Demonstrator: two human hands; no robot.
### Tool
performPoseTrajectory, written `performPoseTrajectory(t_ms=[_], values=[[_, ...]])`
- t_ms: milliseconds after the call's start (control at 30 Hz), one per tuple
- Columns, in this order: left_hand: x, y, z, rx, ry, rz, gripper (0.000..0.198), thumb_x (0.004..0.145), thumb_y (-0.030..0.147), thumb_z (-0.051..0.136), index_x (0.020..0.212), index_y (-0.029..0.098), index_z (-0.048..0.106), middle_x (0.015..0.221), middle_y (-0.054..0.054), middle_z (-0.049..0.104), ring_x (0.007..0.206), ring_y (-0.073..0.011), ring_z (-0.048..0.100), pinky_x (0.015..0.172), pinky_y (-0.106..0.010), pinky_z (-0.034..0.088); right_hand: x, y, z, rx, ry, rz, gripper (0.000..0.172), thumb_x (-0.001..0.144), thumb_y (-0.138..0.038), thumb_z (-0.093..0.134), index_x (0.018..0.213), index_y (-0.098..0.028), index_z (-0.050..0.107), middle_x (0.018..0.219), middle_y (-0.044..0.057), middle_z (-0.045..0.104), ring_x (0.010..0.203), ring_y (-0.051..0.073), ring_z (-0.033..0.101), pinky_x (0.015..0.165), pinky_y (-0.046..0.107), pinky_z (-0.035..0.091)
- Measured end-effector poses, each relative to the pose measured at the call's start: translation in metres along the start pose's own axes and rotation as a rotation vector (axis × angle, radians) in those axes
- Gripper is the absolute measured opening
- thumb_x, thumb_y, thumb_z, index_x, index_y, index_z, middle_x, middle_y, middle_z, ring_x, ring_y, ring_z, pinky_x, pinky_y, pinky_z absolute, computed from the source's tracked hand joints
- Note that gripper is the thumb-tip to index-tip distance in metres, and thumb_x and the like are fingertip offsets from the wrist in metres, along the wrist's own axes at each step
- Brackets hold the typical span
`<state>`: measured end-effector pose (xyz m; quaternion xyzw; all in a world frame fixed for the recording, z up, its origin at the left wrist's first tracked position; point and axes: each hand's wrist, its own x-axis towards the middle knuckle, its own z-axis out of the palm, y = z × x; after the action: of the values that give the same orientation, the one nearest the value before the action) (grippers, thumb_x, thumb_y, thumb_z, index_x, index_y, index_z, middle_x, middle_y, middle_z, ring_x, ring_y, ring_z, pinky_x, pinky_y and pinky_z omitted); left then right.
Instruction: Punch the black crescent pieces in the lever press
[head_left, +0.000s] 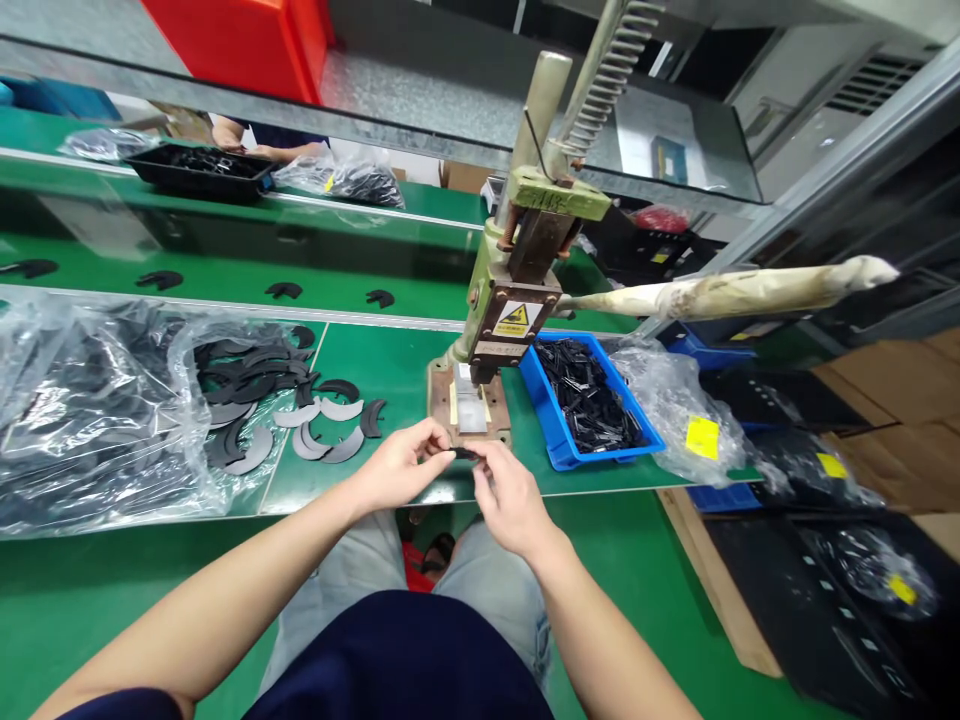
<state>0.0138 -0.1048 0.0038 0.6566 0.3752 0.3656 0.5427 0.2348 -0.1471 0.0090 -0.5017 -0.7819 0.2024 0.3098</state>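
Observation:
Both my hands meet at the table's front edge, just before the base of a green hand press (487,290). Between them is a small black plastic part (463,453). My left hand (411,462) pinches its left end with thumb and fingers. At the other end, my right hand (508,492) grips it the same way. Fingers cover much of the part, so its full shape is hidden. Behind the fingertips lies the press's pale metal fixture (471,412). Loose black curved pieces (341,443) lie left of the press. A blue bin (551,425) of small black parts stands to its right.
A clear plastic bag (97,430) spills more curved pieces at the left. The press lever (742,295) juts out to the right. Black pieces (283,290) sit spaced along the green strip behind. Across it, another person's hands (247,145) are over a black tray (202,185).

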Motion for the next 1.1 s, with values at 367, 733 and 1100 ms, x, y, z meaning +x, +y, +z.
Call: performPoseTrajectory(t_ms=[367, 733, 1100], values=[[0.043, -0.025, -0.02, 0.529, 0.184, 0.308, 0.016, 0.1, 0.033, 0.064, 0.105, 0.022, 0.074, 0.102, -0.006, 0.077, 0.095, -0.0208, 0.071, 0.091, -0.034, 0.055, 0.018, 0.024, -0.04, 0.073, 0.499, -0.052, 0.016, 0.089, -0.012, 0.053, 0.085, -0.021, 0.065, 0.108, 0.008, 0.068, 0.105, 0.02, 0.065, 0.095, 0.04, 0.054], [0.109, -0.036, -0.033, 0.971, 0.056, 0.396, 0.027, 0.101, 0.019, 0.054, 0.111, 0.02, 0.079, 0.111, -0.01, 0.078, 0.106, -0.0253, 0.07, 0.098, -0.04, 0.056, 0.112, -0.025, -0.22, 0.512, 0.736, -0.484, 0.018, 0.085, -0.022, 0.069, 0.097, -0.019, 0.056, 0.121, 0.005, 0.069, 0.113, 0.013, 0.073, 0.093, 0.03, 0.054], [0.114, -0.03, -0.03, 0.945, -0.022, 0.39, 0.034, 0.097, 0.015, 0.052, 0.112, 0.021, 0.082, 0.117, -0.011, 0.076, 0.111, -0.0262, 0.07, 0.102, -0.041, 0.057, 0.14, -0.061, -0.234, 0.085, 0.239, -0.455, 0.06, 0.094, -0.059, 0.037, 0.063, -0.008, 0.049, 0.07, -0.01, 0.064, 0.071, -0.005, 0.067, 0.074, 0.021, 0.049]])
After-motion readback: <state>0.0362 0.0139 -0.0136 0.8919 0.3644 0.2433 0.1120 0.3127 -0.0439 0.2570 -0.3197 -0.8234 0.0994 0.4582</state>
